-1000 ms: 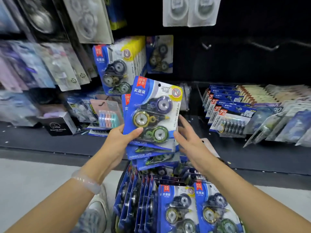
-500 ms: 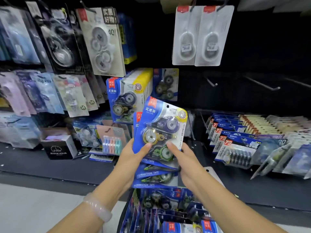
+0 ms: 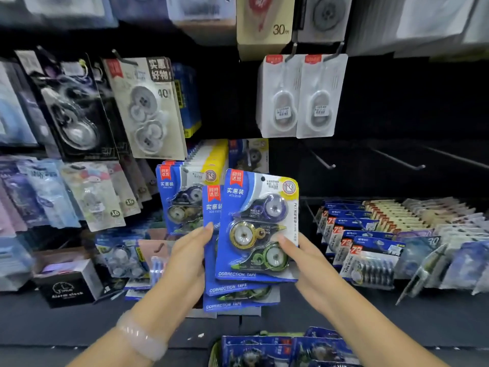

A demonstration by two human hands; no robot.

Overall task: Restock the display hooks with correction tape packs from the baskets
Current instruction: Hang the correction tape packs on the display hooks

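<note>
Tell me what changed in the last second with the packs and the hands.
The right hand, open beside the stack a second ago, has closed in and now pinches the front correction tape pack, lifting it up out of the fan. The left hand still grips the remaining packs. The empty hooks on the right stay bare; the matching packs on the hook are unchanged.

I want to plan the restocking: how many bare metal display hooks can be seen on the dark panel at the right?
3: left hook, middle hook, right hook, side by side above the shelf; more may be hidden.
</note>
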